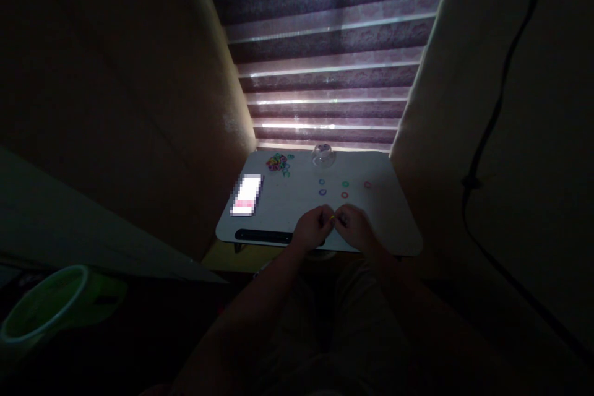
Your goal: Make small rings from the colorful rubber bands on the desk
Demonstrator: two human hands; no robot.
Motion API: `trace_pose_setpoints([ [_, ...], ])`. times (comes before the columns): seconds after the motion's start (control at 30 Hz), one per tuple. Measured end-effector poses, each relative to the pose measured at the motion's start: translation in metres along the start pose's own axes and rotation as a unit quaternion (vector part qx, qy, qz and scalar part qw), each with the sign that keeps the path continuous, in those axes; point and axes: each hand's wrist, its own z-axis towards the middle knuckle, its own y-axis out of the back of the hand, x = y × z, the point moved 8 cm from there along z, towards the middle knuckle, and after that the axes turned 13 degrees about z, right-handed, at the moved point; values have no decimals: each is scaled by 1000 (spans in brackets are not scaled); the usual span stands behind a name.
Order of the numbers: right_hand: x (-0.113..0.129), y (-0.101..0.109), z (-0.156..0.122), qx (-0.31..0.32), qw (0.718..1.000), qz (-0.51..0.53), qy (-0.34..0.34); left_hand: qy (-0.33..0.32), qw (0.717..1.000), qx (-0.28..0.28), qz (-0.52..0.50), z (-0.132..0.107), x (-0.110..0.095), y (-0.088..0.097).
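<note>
At the lower left, nearest the viewer, a green plastic tub (46, 306) stands in deep shadow. Both forearms reach forward over the lap to the near edge of a small white lap table (288, 205), where a dark slot (263, 236) runs along the edge, left of the hands. The left hand (312, 227) and right hand (355, 226) meet at the middle of this edge. The fingers of each are curled and the fingertips pinched together on a tiny yellow band (332, 218), held between the two hands just above the tabletop; its exact shape is too small to tell.

Just beyond the hands five loose bands lie apart on the table: two blue bands (322, 182), a red band (344, 195), a green band (345, 184) and, farthest right, a pink band (367, 184). On the left side lies a flat bright rectangle (247, 195), blurred out. At the far left corner sits a heap of mixed-colour bands (277, 163), and to its right a small clear bowl (323, 154).

Behind the table hangs a striped window blind (331, 55) with light showing between its slats; a dark cable (492, 124) runs down the right-hand wall
</note>
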Motion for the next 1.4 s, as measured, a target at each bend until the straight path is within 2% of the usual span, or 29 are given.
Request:
trace_pose_setpoints([
  [0.8,-1,0,-1,-2,1000,8,-17,-1,1000,-4,3,0,-2,3],
  [1.4,3,1,0,-5,1000,-8,3,-8,1000,-9,3,-1,-2,2],
])
